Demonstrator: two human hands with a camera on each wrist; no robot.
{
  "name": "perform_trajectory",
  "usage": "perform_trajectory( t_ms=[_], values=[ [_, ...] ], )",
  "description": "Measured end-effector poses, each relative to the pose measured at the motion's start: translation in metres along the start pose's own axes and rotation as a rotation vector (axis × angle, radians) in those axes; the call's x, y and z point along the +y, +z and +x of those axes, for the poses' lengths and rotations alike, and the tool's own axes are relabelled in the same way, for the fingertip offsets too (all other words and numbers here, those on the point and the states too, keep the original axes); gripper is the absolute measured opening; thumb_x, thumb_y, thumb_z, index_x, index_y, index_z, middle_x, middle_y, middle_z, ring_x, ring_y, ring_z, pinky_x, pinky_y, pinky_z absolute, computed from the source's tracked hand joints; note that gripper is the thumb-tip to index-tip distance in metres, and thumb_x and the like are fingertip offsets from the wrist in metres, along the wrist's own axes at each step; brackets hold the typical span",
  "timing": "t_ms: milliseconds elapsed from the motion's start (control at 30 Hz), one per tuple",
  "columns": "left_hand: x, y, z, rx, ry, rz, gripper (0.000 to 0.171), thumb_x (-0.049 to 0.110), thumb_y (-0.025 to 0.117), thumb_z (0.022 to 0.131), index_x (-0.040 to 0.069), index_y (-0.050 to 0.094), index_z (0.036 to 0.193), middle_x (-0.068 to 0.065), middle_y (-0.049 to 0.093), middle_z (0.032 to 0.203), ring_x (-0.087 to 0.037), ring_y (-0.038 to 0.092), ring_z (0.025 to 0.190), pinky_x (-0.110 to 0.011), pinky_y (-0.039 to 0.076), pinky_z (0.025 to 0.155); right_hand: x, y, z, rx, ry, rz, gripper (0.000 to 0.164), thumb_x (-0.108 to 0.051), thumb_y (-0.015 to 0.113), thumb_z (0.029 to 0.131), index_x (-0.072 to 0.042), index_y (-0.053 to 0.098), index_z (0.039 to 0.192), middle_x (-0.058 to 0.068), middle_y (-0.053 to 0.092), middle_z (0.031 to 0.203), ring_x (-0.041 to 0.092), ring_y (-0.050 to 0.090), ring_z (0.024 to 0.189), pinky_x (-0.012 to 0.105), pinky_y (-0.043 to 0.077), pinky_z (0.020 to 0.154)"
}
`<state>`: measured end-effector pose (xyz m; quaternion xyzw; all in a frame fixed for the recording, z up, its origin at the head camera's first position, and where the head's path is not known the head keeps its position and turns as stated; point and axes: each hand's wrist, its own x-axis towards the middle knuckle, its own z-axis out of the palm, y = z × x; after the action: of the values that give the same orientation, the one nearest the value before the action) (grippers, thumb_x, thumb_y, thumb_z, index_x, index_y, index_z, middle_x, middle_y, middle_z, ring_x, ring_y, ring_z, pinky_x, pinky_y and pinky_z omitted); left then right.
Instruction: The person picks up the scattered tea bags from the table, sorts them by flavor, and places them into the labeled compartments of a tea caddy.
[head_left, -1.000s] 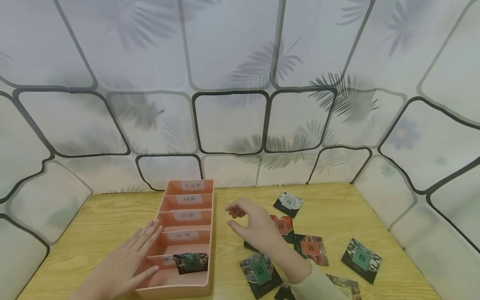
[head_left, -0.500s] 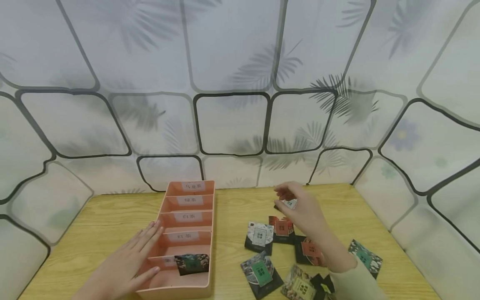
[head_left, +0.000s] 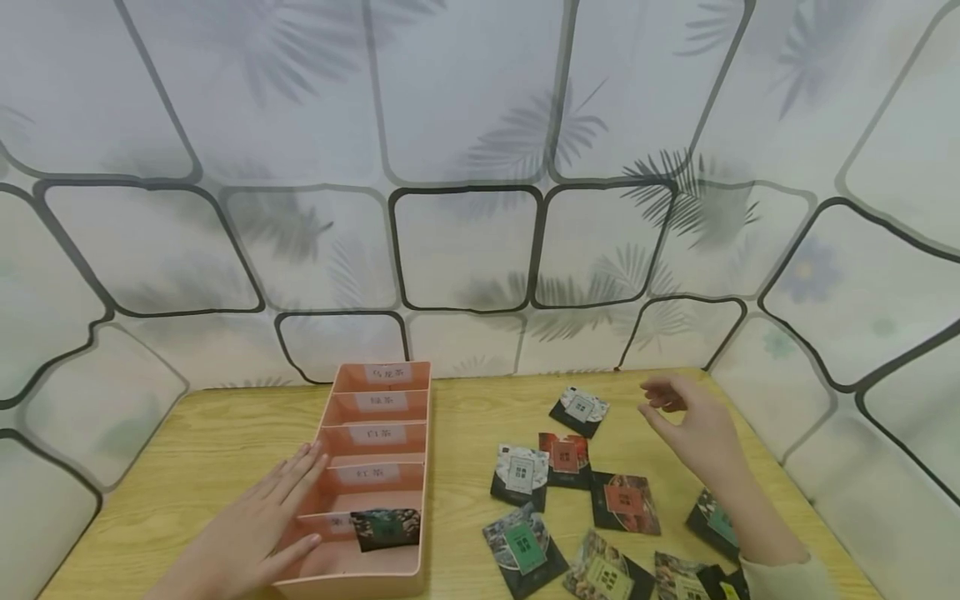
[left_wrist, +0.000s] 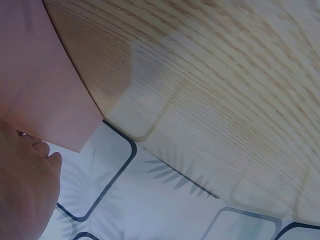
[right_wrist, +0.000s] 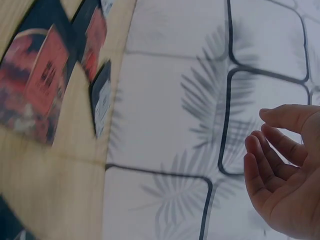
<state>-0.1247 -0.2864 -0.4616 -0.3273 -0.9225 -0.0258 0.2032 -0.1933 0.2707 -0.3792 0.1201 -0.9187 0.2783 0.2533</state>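
My left hand [head_left: 247, 525] lies with straight fingers along the left rim of a pink divided box [head_left: 423, 467]. In the box's nearest compartment leans a dark tea sachet [head_left: 386, 528] with a green label. My right hand [head_left: 693, 433], fingers loosely bent and holding nothing, hovers over the right side of the wooden table, also seen in the right wrist view. Left of it lies a white-labelled sachet [head_left: 581, 408]; under the forearm is a green-labelled sachet [head_left: 712, 525], partly hidden. A red-labelled sachet [right_wrist: 45, 80] shows in the right wrist view.
More sachets lie right of the box: a white one [head_left: 520, 473], two red ones [head_left: 566, 458], a green one [head_left: 525, 546] and yellow-labelled ones [head_left: 606, 573] near the front. Paper labels [head_left: 384, 400] mark the box's dividers. A patterned curtain [head_left: 465, 250] closes off the table's back and sides.
My right hand has moved right, from beside the box, over the sachets, to the table's right side. The sachets it covered now show. My left hand stays on the box.
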Motion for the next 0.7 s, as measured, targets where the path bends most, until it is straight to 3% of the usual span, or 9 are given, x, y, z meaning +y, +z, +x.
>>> perform_trajectory(
  t_ms=[67,200,300,400,700],
  values=[
    [0.0,0.0,0.0,0.006,0.003,0.001,0.095,0.052,0.07,0.097,0.01,0.027,0.17,-0.003,0.024,0.178,0.001,-0.009,0.164,-0.009,-0.008,0.128,0.011,-0.005,-0.005,0.016,0.007,-0.002,0.027,-0.003,0.081,0.092,-0.002,0.074,0.117,0.013,0.077,0.102,0.024,0.07,0.087,0.014,0.054,0.078],
    [0.002,-0.002,0.001,0.022,0.009,0.0,0.097,0.051,0.072,0.097,0.011,0.023,0.171,-0.003,0.021,0.179,-0.001,-0.008,0.164,-0.01,-0.007,0.128,0.032,-0.017,-0.014,0.048,0.035,-0.028,0.027,-0.001,0.083,0.088,0.0,0.075,0.114,0.017,0.078,0.1,0.004,0.067,0.08,-0.001,0.043,0.074],
    [0.002,-0.002,0.001,0.022,0.007,-0.002,0.1,0.05,0.072,0.097,0.013,0.018,0.172,-0.002,0.018,0.179,-0.002,-0.008,0.165,-0.011,-0.007,0.128,0.046,-0.027,-0.021,0.047,0.076,-0.054,0.026,-0.001,0.083,0.088,0.002,0.075,0.113,0.019,0.078,0.099,-0.015,0.056,0.078,-0.002,0.042,0.071],
    [0.002,-0.003,0.001,0.017,0.007,0.002,0.1,0.051,0.07,0.098,0.014,0.016,0.172,-0.001,0.014,0.18,-0.002,-0.009,0.164,-0.011,-0.008,0.128,0.062,-0.036,-0.03,0.017,0.138,-0.065,0.025,-0.002,0.082,0.09,0.003,0.074,0.113,0.021,0.077,0.1,-0.024,0.047,0.08,0.0,0.043,0.069],
    [0.002,-0.002,0.0,0.032,0.011,0.005,0.096,0.053,0.07,0.098,0.01,0.024,0.17,0.002,0.011,0.18,-0.002,-0.006,0.165,-0.012,-0.006,0.129,0.103,-0.046,-0.052,-0.082,0.285,-0.114,0.03,-0.01,0.078,0.095,0.008,0.07,0.117,0.025,0.077,0.099,-0.025,0.045,0.073,0.007,0.046,0.062]
  ],
)
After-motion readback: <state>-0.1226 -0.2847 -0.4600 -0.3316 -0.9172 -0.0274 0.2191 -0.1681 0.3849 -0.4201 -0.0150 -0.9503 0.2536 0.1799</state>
